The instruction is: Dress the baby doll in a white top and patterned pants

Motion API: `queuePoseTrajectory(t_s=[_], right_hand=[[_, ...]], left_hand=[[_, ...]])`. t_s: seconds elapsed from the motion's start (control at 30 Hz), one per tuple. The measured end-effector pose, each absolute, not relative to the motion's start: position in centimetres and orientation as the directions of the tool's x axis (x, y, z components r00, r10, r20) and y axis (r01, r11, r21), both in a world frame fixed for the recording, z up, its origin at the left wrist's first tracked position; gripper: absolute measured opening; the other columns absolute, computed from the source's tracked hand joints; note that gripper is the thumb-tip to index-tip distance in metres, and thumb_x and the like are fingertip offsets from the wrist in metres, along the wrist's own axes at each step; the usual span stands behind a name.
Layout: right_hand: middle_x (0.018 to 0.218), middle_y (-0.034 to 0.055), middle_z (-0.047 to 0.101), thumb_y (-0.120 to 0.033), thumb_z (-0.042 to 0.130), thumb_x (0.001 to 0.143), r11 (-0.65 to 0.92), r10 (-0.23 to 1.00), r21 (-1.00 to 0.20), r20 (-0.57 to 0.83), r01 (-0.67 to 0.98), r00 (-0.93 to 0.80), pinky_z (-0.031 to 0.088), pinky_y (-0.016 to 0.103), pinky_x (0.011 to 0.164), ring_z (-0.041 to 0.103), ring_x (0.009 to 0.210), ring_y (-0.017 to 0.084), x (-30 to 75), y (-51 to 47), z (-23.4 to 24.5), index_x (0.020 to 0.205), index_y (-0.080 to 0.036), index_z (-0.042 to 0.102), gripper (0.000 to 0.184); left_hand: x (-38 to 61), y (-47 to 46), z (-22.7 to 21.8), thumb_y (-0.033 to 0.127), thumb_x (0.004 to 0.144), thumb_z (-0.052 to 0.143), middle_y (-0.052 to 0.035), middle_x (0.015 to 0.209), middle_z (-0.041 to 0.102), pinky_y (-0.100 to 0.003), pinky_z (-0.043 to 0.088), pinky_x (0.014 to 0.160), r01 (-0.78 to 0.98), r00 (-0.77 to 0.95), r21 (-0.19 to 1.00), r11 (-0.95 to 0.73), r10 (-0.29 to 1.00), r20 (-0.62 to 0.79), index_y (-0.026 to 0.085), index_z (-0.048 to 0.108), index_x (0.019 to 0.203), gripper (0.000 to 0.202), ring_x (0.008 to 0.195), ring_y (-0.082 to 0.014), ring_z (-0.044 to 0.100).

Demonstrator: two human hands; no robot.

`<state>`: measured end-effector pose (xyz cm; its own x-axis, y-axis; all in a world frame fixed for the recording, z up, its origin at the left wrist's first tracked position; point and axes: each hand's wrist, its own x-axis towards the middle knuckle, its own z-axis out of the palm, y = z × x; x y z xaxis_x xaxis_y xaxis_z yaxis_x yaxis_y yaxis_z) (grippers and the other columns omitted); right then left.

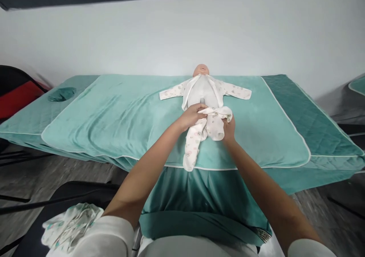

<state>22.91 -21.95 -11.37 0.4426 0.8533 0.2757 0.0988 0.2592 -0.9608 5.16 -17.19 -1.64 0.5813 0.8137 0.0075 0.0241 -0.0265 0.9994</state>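
Note:
A baby doll [201, 70] lies on its back on a teal padded table [114, 112], head away from me. It wears a white printed sleepsuit [216, 124], open down the chest, sleeves spread to both sides. My left hand [191, 116] grips the bunched fabric at the doll's waist, fingers closed on it. My right hand [229, 129] holds the right side of the suit's lower part from underneath, mostly hidden by the cloth. One suit leg hangs down toward the table's front edge.
A teal blanket with white piping [256, 135] covers the table. A face hole [62, 94] sits at the table's left end. A crumpled patterned cloth [70, 226] rests near my left elbow. A dark chair with a red seat [17, 93] stands at far left.

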Motion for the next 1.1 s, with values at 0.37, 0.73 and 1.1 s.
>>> queuePoseTrajectory(t_s=[0.37,0.73,1.1], right_hand=[[0.110,0.0107,0.062,-0.036,0.049,0.083,0.134,0.824,-0.950,0.264,0.280,0.501,0.048,0.042,0.093,0.057,0.104,0.028,23.9,-18.4,-9.1,0.101,-0.024,0.052,0.022],[0.120,0.0074,0.062,-0.034,0.066,0.082,0.387,0.917,-0.787,0.384,0.480,-0.110,0.042,0.041,0.102,0.056,0.115,0.027,23.8,-19.4,-2.8,0.118,-0.024,0.059,0.038],[0.075,-0.0039,0.051,-0.043,0.080,0.072,0.140,0.989,-0.842,0.091,0.521,-0.119,0.034,0.027,0.064,0.043,0.072,0.013,20.8,-17.6,0.8,0.082,-0.022,0.058,0.033]], left_hand=[[6.9,-13.0,-2.7,0.017,0.075,0.060,-0.0001,0.093,0.066,-0.026,0.044,0.089,0.131,0.406,0.944,-0.303,0.885,0.228,0.017,0.063,0.095,0.020,0.093,-0.0145,0.060],[2.6,-12.8,-1.8,0.027,0.069,0.075,0.0021,0.082,0.060,-0.022,0.040,0.069,-0.167,0.584,0.984,0.068,0.810,0.043,0.017,0.059,0.088,0.026,0.073,-0.0102,0.055],[2.6,-13.2,-1.6,0.030,0.072,0.071,0.0018,0.085,0.060,-0.022,0.038,0.069,-0.086,0.557,0.993,-0.075,0.823,0.111,0.017,0.064,0.090,0.023,0.075,-0.0105,0.052]])
